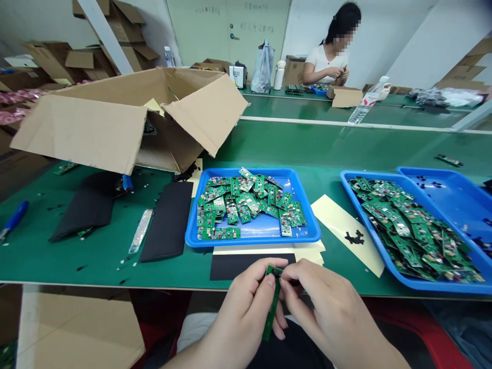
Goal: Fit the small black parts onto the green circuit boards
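Above my lap, at the table's front edge, my left hand [249, 302] grips a narrow green circuit board [272, 312] between thumb and fingers. A small black piece [275, 273] sits at the board's upper end. My right hand [326, 302] is closed in a pinch, its thumb and forefinger at the edge of that black piece, touching the board's end. Its fingertips are partly hidden. Just beyond both hands, a blue tray [253, 242] holds many loose green circuit boards [242, 200].
On the right are another blue tray [348, 192] heaped with boards and a third [453, 179] with black bits. Black pieces [354, 237] lie on a yellow sheet [330, 215]. Left stand a large open carton [84, 128] and black foam sheets [167, 220]. A person [326, 64] sits opposite.
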